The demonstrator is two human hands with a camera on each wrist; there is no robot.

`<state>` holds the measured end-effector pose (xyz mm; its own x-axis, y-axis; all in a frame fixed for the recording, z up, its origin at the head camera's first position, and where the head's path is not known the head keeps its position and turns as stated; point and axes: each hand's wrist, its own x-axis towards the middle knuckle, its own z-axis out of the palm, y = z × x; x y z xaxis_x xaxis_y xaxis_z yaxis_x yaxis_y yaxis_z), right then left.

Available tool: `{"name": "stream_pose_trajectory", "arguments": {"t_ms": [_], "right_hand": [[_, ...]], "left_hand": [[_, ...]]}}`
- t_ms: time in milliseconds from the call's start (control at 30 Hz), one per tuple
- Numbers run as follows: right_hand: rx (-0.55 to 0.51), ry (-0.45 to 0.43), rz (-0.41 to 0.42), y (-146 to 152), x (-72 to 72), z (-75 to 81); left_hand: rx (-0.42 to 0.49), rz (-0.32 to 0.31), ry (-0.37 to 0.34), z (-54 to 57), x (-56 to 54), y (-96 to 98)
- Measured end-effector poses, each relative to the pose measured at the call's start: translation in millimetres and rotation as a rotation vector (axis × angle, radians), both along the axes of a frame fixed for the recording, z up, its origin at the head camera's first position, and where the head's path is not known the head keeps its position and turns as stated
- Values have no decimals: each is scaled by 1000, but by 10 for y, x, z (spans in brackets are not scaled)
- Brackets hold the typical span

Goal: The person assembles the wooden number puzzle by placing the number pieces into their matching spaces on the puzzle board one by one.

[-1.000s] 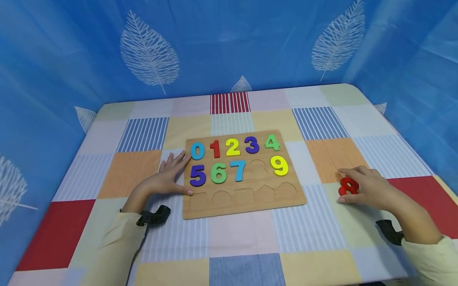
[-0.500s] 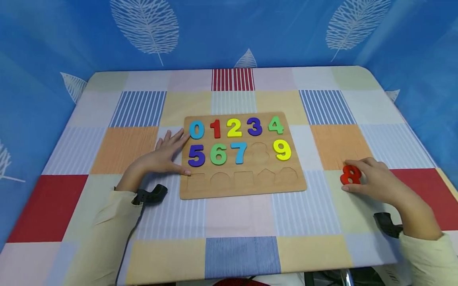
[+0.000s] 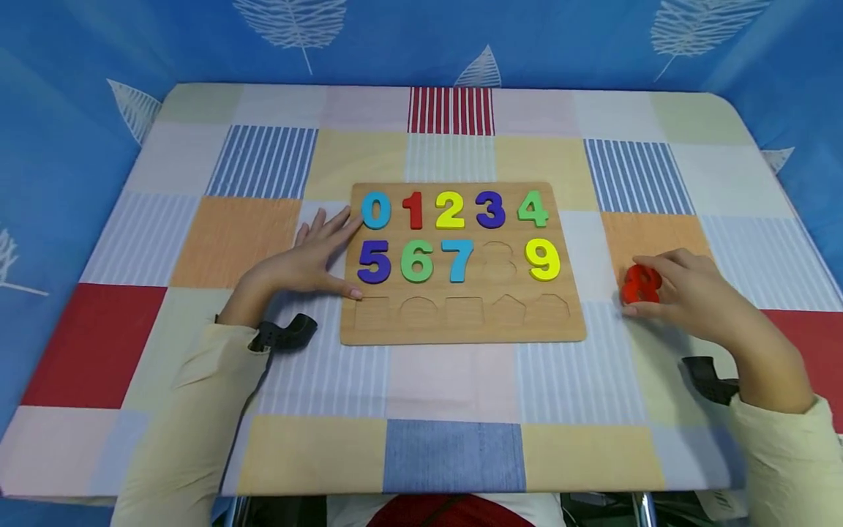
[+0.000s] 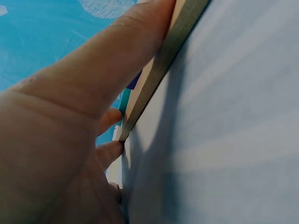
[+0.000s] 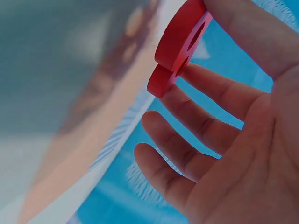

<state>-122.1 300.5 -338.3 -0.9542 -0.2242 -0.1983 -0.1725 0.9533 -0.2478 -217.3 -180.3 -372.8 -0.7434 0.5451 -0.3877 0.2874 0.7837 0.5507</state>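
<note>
In the head view, a wooden number board (image 3: 461, 322) lies on the table, with coloured digits 0 to 7 and 9 seated in it. An 8-shaped recess (image 3: 497, 260) sits between the blue 7 (image 3: 457, 260) and yellow 9 (image 3: 543, 259). My left hand (image 3: 296, 267) rests spread along the board's left edge, its thumb on the lower left and fingertips by the blue 0 (image 3: 376, 211). To the right of the board, my right hand (image 3: 698, 296) pinches the red number 8 (image 3: 641, 284) between thumb and fingers. The right wrist view shows this 8 (image 5: 180, 49) held up off the cloth.
A patchwork tablecloth (image 3: 454, 454) covers the table. Blue leaf-patterned curtain (image 3: 395, 44) hangs behind and at both sides. Along the board's bottom row are several shape recesses (image 3: 464, 311). Black wrist mounts (image 3: 286, 334) sit on both wrists.
The head view has tilted down, so the table appears higher. My right hand has gripped the red 8, raised it and brought it slightly closer to the board. The left hand stays put.
</note>
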Motion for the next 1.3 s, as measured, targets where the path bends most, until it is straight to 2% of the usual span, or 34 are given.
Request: {"name": "stream_pose_trajectory", "arguments": {"t_ms": [233,400,567,700,1067,1300], "right_hand": [[28,-90,11,-445,-341,153],[-16,-74,61,-756,-542,236],[-46,-66,110,-1047,-671,285],[-47,-48,158,-1215,-701,270],[-65,-33,276,-1388,-632,57],[-24,-25,289,-1423,-590,2]], "left_hand": [[-6,-1,-3,18,-2,18],[-13,8,4,13,-2,12],[-21,4,1,17,0,16],[-24,-1,-3,17,8,18],[-23,2,11,14,72,0],[-15,-2,23,8,76,7]]}}
